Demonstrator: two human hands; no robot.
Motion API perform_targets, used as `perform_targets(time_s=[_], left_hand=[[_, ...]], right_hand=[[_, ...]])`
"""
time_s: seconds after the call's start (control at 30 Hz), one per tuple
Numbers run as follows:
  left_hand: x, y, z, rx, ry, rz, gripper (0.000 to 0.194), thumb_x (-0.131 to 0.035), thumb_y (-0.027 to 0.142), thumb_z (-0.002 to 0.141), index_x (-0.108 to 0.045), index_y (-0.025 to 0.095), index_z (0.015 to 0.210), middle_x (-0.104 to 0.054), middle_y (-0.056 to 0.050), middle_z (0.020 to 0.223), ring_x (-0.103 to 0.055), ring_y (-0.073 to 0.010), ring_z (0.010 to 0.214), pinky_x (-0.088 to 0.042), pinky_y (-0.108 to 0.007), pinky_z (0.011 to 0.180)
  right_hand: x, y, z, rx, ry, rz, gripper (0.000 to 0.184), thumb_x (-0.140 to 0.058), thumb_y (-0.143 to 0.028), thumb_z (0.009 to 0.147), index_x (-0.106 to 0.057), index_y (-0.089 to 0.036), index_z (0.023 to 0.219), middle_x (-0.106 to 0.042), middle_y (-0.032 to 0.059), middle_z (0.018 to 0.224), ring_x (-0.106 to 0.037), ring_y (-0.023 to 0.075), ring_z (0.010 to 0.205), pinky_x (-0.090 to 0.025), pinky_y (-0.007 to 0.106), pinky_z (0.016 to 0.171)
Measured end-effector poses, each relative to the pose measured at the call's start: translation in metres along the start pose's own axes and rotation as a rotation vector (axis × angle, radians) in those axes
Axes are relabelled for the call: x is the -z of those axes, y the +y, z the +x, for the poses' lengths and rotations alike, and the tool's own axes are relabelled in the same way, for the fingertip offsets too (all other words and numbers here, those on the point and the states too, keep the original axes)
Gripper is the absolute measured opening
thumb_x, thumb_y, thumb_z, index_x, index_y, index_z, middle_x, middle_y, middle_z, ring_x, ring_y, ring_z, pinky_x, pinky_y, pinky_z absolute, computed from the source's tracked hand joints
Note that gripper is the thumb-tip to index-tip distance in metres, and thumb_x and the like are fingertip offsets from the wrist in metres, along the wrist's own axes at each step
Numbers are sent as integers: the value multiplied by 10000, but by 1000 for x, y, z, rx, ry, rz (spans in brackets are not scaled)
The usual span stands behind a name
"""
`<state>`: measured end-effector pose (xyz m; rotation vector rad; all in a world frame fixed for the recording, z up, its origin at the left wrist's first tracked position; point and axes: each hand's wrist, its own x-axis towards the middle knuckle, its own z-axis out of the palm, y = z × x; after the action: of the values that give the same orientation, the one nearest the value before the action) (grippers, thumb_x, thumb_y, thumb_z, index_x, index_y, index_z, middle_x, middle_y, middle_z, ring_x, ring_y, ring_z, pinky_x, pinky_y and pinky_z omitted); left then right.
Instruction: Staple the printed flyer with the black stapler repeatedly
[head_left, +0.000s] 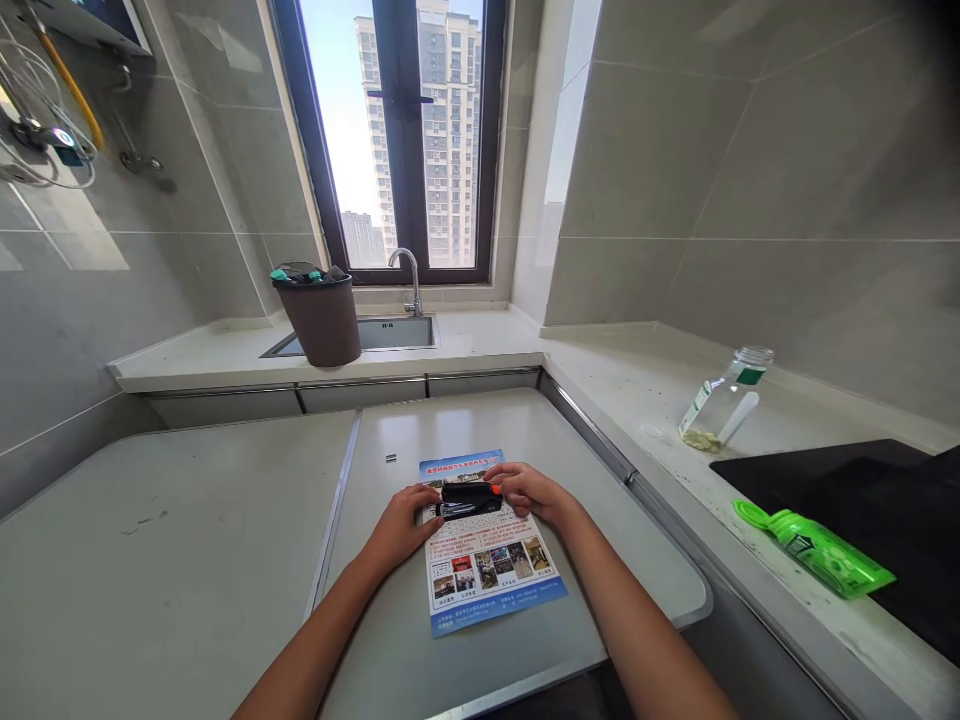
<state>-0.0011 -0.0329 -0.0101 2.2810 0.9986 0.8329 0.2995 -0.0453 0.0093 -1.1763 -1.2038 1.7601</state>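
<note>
A black stapler (pixel 472 500) with an orange bit at its right end lies across a printed leaflet (pixel 487 545) on the table. It looks opened, with a shiny metal part along its near side. My left hand (pixel 409 518) is closed on the stapler's left end, thumb on the near side and fingers on the far side. At the other end, my right hand (pixel 529 490) has its fingers curled round the orange part. Two small dark strips, like staples (pixel 391 458), lie beyond the leaflet to the left.
The folding table (pixel 225 560) has a metal seam left of the leaflet. A white counter (pixel 600 365) runs behind and right, bearing a brown bin (pixel 322 325), a sink (pixel 394 335) with a tap (pixel 412 280), a glass bottle (pixel 727 400) and a green squeeze bottle (pixel 825 550).
</note>
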Motion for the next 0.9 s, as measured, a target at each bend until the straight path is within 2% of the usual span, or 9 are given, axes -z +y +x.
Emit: perform_targets(time_s=[0.33, 0.4, 0.47, 0.53, 0.6, 0.63, 0.73, 0.8, 0.9], left_hand=[[-2, -10, 0, 56, 31, -33, 239, -791, 256, 780, -764, 244, 1017, -727, -96, 1169, -647, -306, 1126, -478, -465, 1018], [-2, -11, 0, 56, 30, -40, 230, -791, 267, 788, -766, 241, 1015, -723, -95, 1163, -645, -300, 1118, -480, -453, 1008], [0, -11, 1, 52, 28, -51, 223, -796, 279, 791, -769, 238, 1008, -724, -91, 1149, -646, -293, 1108, -484, -442, 995], [1, -11, 1, 56, 26, -68, 218, -801, 290, 790, -773, 237, 1000, -729, -83, 1131, -653, -287, 1092, -490, -432, 980], [3, -10, 1, 84, 37, -87, 195, -805, 305, 787, -778, 234, 966, -738, -74, 1083, -671, -279, 1041, -504, -419, 945], [3, -10, 1, 104, 47, -94, 181, -810, 313, 781, -780, 232, 939, -742, -69, 1050, -681, -275, 1005, -510, -413, 923], [5, -9, 1, 147, 85, -113, 167, -831, 332, 752, -783, 226, 872, -746, -62, 979, -695, -268, 929, -520, -405, 877], [7, -8, 1, 155, 116, -151, 182, -845, 339, 736, -783, 223, 862, -746, -64, 979, -694, -271, 934, -519, -409, 881], [10, -4, 2, 176, 167, -281, 217, -852, 352, 735, -781, 218, 889, -747, -71, 1012, -686, -281, 999, -509, -434, 956]], right_hand=[[4, 5, 6, -89, 58, 4, 473, -749, -260, 644, -615, -237, 1097, -248, -171, 433, -129, 46, 394, -199, 197, 417], [1, 2, 6, -63, 85, -35, 451, -764, -315, 674, -624, -232, 1094, -329, -153, 460, -132, 46, 400, -224, 205, 411], [-4, 0, 6, 57, 133, -95, 437, -754, -417, 736, -640, -223, 1111, -539, -85, 604, -204, 50, 413, -275, 226, 419], [-10, -2, 5, 255, 190, -223, 448, -731, -508, 791, -671, -220, 1130, -680, 6, 886, -385, 77, 496, -375, 256, 488], [-16, -1, 6, 444, 225, -439, 470, -771, -529, 781, -711, -238, 1145, -683, 51, 1129, -581, 162, 772, -491, 313, 698], [-19, 1, 7, 514, 229, -561, 482, -820, -510, 743, -731, -252, 1140, -668, 56, 1195, -599, 216, 947, -500, 356, 834], [-26, 8, 10, 605, 224, -814, 471, -929, -402, 622, -784, -272, 1051, -657, 59, 1239, -517, 304, 1197, -418, 471, 1052], [-28, 11, 13, 639, 227, -841, 402, -943, -348, 608, -806, -273, 978, -679, 56, 1226, -536, 304, 1189, -418, 491, 1066], [-29, 11, 16, 723, 203, -742, 347, -903, -300, 687, -806, -279, 1020, -726, 52, 1201, -613, 282, 1167, -460, 473, 1062]])
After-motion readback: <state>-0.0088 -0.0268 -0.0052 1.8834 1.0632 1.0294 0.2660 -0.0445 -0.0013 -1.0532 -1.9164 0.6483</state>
